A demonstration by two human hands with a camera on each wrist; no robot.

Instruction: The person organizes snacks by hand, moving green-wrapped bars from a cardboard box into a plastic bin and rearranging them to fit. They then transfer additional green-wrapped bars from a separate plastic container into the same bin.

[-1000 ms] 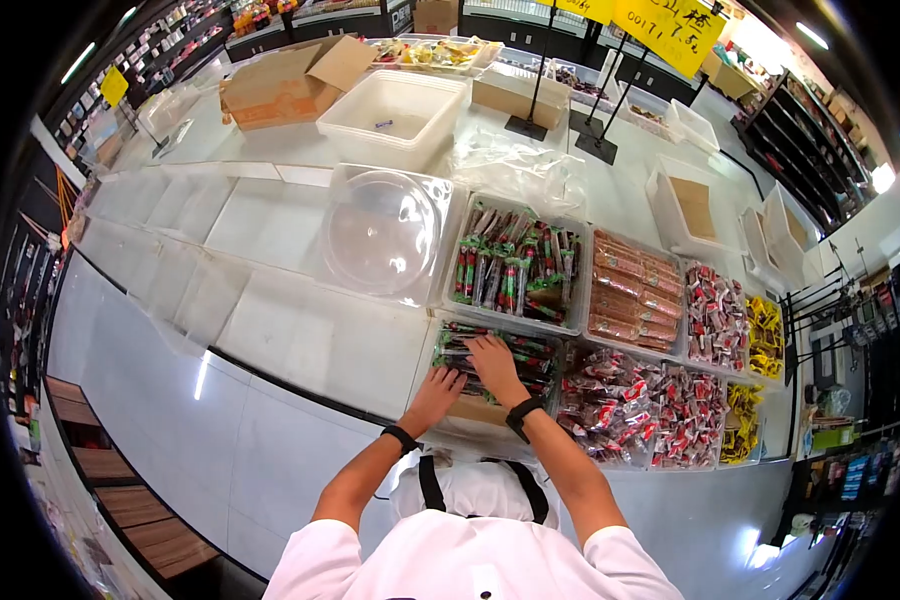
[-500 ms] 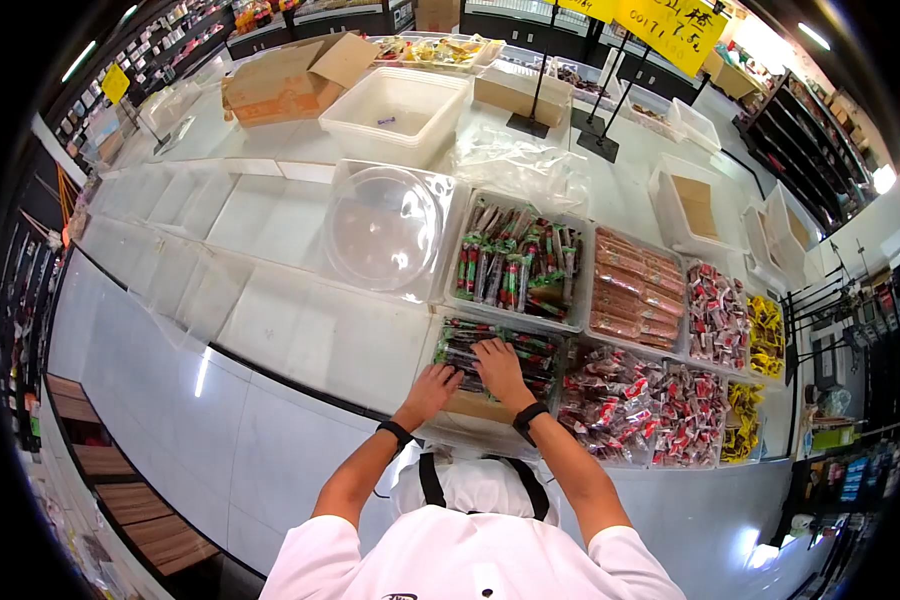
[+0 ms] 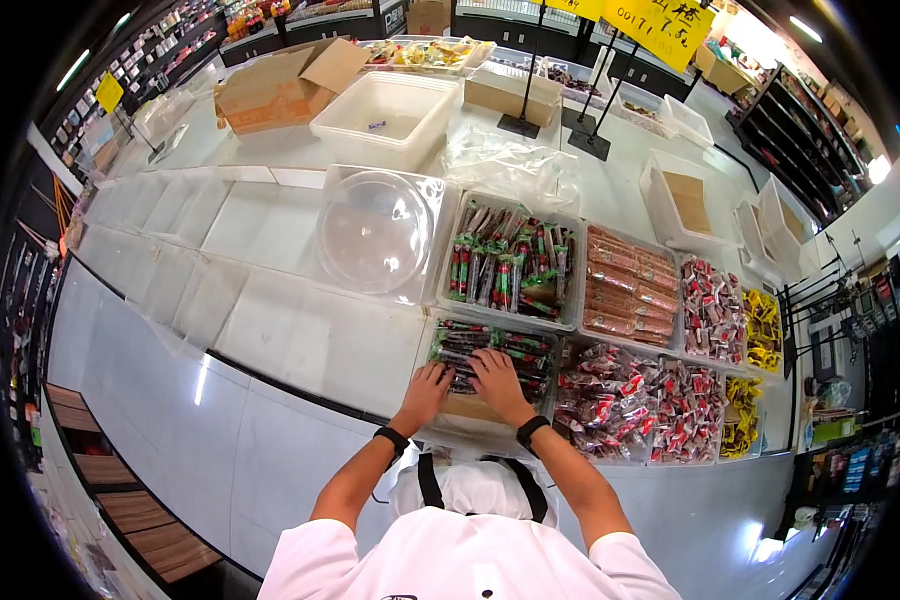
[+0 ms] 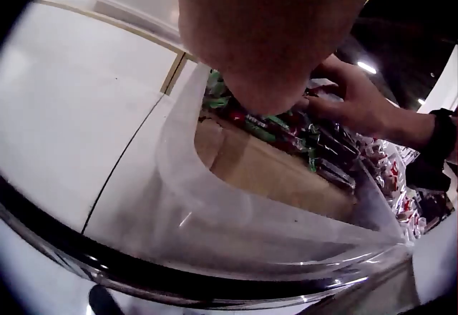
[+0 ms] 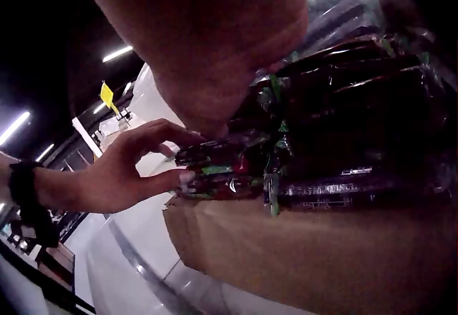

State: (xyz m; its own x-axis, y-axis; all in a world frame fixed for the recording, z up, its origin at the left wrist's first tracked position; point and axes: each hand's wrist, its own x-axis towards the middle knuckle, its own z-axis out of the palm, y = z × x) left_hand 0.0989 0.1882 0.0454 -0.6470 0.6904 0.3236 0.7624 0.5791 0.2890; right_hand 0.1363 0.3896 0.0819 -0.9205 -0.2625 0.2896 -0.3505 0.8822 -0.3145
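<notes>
Dark stick-shaped snacks in clear and green wrappers (image 3: 460, 338) lie in rows in a clear plastic bin (image 4: 179, 165) close to my body. A piece of brown cardboard (image 4: 257, 175) fills the bin's near part. At the left ends of the near sticks, my left hand (image 3: 425, 393) pinches them between thumb and fingers, as the right wrist view shows. My right hand (image 3: 500, 388) reaches over the same row farther right, its thumb and fingers bent round the wrapped sticks in the left wrist view. Its fingertips are hidden in its own wrist view.
Behind stands a bin of similar sticks (image 3: 510, 262). To the right are bins of long brown packs (image 3: 630, 285), red-and-white packets (image 3: 688, 410) and yellow packets (image 3: 740, 420). A clear lidded container (image 3: 380, 235), a white tub (image 3: 385, 115) and a cardboard box (image 3: 280, 88) stand left and behind.
My right hand has drawn back toward my body over the sticks. The left hand has shifted slightly left, staying at the bin's left side.
</notes>
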